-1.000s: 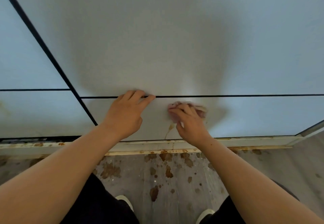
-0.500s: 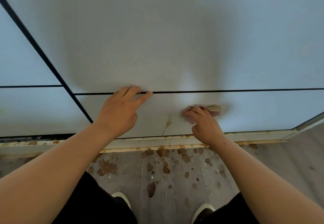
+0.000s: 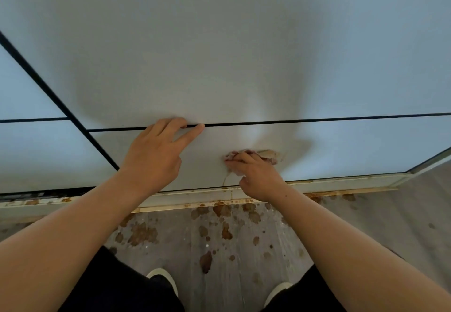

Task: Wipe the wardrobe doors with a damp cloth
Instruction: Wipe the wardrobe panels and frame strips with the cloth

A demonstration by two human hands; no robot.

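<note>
No readable text, label, brand or number — wardrobe door (image 3: 219, 55) plain.

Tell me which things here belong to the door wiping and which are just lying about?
Part of the job: wardrobe door, cloth, right hand holding the cloth to it, left hand resting on the door, brown drip below the cloth.
Just there: bottom rail, stained floor, shoes.
</note>
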